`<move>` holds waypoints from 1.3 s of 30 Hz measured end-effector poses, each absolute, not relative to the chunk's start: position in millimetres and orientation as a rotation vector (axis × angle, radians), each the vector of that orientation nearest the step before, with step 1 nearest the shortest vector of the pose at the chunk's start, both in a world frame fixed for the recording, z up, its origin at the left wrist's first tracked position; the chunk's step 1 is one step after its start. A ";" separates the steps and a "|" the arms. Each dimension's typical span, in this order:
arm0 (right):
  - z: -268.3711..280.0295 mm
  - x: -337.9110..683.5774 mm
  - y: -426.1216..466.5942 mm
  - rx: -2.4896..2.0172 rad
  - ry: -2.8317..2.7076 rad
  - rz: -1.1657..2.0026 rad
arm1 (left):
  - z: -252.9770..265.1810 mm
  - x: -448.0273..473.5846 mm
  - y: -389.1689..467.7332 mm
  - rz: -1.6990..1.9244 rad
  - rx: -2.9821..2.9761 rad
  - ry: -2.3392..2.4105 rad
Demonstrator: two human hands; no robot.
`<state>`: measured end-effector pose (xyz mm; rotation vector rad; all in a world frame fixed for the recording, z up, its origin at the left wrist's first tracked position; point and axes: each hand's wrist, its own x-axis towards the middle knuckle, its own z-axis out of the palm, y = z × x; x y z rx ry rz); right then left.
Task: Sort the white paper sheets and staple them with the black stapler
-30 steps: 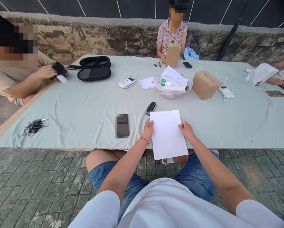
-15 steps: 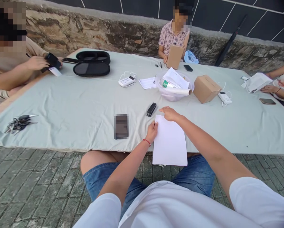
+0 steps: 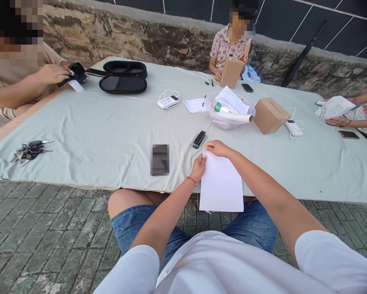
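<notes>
White paper (image 3: pixel 222 183), one sheet or a thin stack, reaches over the table's near edge toward my lap. My left hand (image 3: pixel 198 168) grips its left edge, thumb on top. At the far left corner, the fingertips of my right hand (image 3: pixel 218 148) close on the paper, and the hand covers part of the top edge. Just beyond both hands lies a black stapler (image 3: pixel 199 139), touched by neither. A dark blurred flat item (image 3: pixel 160 160) rests left of my left hand.
Beyond the stapler stand a plastic basin (image 3: pixel 224 122) with papers and a bottle, and a cardboard box (image 3: pixel 271 116). Keys (image 3: pixel 30 152) and an open black case (image 3: pixel 124 85) lie leftward. Three other people sit around the cloth-covered table (image 3: pixel 110 134), handling items.
My right hand has shifted slightly left and its fingers, earlier extended past the paper, now close at its far left corner. The left hand keeps its hold. The view has shifted slightly.
</notes>
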<state>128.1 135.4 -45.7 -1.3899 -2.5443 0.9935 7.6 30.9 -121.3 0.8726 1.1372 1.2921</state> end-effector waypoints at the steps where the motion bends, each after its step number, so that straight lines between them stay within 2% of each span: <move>1: -46.1 128.7 135.9 -1.396 -2.499 1.038 | -120.7 7.0 30.6 1.288 0.879 1.136; 4: -45.5 130.4 138.4 -1.452 -2.460 1.094 | -120.4 5.3 29.8 1.273 0.914 1.142; 9: -45.9 160.5 146.5 -1.528 -2.301 1.012 | -122.1 1.0 27.5 1.311 0.871 1.129; 14: -60.6 225.1 142.7 -1.792 -1.607 1.410 | -121.2 -2.1 25.6 1.328 0.742 1.022; 16: -69.9 241.8 135.4 -1.811 -1.346 1.447 | -119.9 -2.1 25.0 1.334 0.734 1.010; 19: -82.1 249.6 119.9 -1.740 -1.196 1.487 | -116.8 -2.4 23.5 1.314 0.722 0.976; 22: -90.2 246.5 100.4 -1.548 -1.156 1.669 | -111.5 -4.1 21.9 1.291 0.745 0.943; 27: -100.2 242.7 67.8 -1.270 -0.965 1.838 | -103.5 -7.1 22.0 1.290 0.783 1.088; 34: -97.8 239.0 58.2 -1.140 -0.853 1.840 | -102.6 -8.1 23.7 1.193 0.646 0.951; 39: -95.5 241.4 69.7 -1.209 -0.837 1.832 | -103.6 -9.7 28.7 0.993 0.607 0.948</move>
